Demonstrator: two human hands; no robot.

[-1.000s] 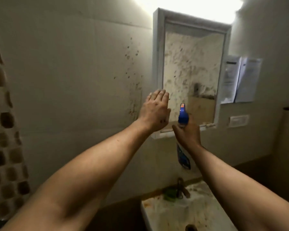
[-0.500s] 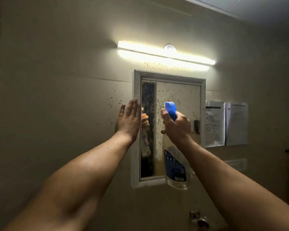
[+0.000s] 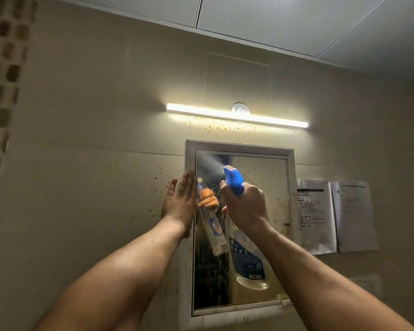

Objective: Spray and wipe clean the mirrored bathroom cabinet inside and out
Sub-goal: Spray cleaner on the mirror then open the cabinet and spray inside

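Right hand [image 3: 245,206] grips the spray bottle [image 3: 247,263] before the mirrored cabinet [image 3: 239,148], misting its upper-left corner. Left hand [image 3: 179,199] rests flat-fingered against its left frame. Overspray could wet that hand or streak downward.

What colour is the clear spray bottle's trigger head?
Blue trigger head atop the clear spray bottle, best in the head view.
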